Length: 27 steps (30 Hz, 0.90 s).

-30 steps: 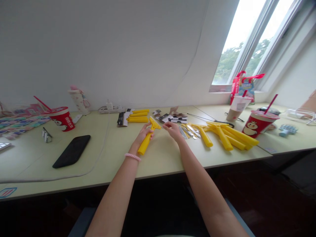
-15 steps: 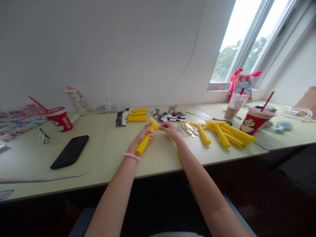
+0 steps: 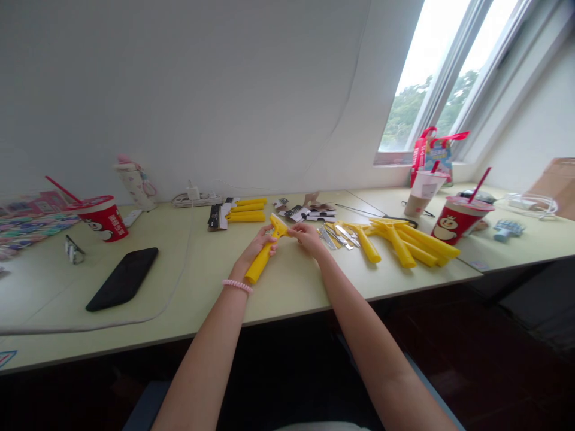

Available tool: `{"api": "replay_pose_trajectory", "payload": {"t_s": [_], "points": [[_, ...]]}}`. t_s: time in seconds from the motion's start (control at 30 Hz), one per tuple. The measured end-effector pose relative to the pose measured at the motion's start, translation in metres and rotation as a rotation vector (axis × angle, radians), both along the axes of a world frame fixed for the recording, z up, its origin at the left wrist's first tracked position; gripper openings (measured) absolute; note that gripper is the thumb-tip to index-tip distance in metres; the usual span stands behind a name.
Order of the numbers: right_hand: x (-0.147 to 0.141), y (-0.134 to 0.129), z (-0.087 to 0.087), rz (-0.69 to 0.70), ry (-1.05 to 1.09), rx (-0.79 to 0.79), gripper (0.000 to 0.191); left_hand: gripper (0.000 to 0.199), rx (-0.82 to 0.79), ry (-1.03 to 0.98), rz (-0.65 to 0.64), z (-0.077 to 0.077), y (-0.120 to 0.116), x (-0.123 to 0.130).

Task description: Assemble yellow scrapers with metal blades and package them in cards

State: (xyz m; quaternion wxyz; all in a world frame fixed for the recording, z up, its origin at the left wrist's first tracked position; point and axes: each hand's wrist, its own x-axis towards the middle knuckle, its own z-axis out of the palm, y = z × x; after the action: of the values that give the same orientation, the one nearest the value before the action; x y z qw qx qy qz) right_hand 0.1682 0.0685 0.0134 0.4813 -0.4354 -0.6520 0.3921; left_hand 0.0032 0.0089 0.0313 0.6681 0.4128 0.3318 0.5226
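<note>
My left hand grips the handle of a yellow plastic scraper, whose wide head points up and to the right. My right hand meets that head, its fingertips pinched at the edge. Whether a thin blade lies between them is too small to tell. To the right lie loose metal blades, then a heap of yellow scrapers. More yellow handles lie at the back, by black-labelled packaging.
A black phone, glasses and a red cup are on the desk at left. Behind are a power strip and a bottle. Right are another red cup, a milk tea and a window.
My hands have come closer together, and my right hand now reaches the scraper head. The scraper has swung a little more upright. The whole scene has shifted slightly left as my head turned.
</note>
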Motion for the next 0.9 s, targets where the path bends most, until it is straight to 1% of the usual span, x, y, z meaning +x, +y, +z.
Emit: {"api": "replay_pose_trajectory", "payload": {"t_s": [0.07, 0.1, 0.2, 0.27, 0.37, 0.43, 0.53, 0.6, 0.67, 0.77, 0.9], "points": [[0.002, 0.001, 0.000, -0.069, -0.034, 0.029, 0.029, 0.055, -0.005, -0.016, 0.028, 0.001, 0.000, 0.000], [0.004, 0.002, 0.000, -0.140, -0.078, 0.058, 0.030, 0.055, -0.006, -0.026, 0.043, 0.001, 0.000, -0.001], [0.016, 0.005, -0.004, -0.418, -0.321, 0.173, 0.023, 0.053, -0.005, -0.050, 0.074, -0.001, 0.002, -0.002], [0.027, 0.008, -0.008, -0.523, -0.505, 0.221, 0.018, 0.052, -0.015, -0.054, 0.078, -0.003, 0.004, -0.002], [0.040, 0.009, -0.013, -0.542, -0.678, 0.199, 0.019, 0.051, -0.031, -0.056, 0.084, -0.006, 0.007, -0.003], [0.044, 0.008, -0.014, -0.536, -0.725, 0.165, 0.018, 0.051, -0.034, -0.052, 0.086, -0.006, 0.006, -0.003], [0.043, 0.007, -0.014, -0.527, -0.753, 0.158, 0.016, 0.051, -0.029, -0.028, 0.088, -0.004, 0.004, -0.002], [0.042, 0.006, -0.013, -0.529, -0.738, 0.171, 0.014, 0.051, -0.028, -0.018, 0.091, -0.002, 0.002, -0.001], [0.041, 0.006, -0.011, -0.564, -0.668, 0.193, 0.015, 0.051, -0.031, -0.017, 0.095, -0.001, 0.000, -0.001], [0.040, 0.005, -0.006, -0.603, -0.431, 0.245, 0.019, 0.052, -0.038, -0.020, 0.107, -0.001, 0.001, -0.001], [0.036, -0.002, 0.006, -0.511, -0.076, 0.347, 0.024, 0.053, -0.064, -0.030, 0.132, -0.004, 0.005, -0.001]]}}
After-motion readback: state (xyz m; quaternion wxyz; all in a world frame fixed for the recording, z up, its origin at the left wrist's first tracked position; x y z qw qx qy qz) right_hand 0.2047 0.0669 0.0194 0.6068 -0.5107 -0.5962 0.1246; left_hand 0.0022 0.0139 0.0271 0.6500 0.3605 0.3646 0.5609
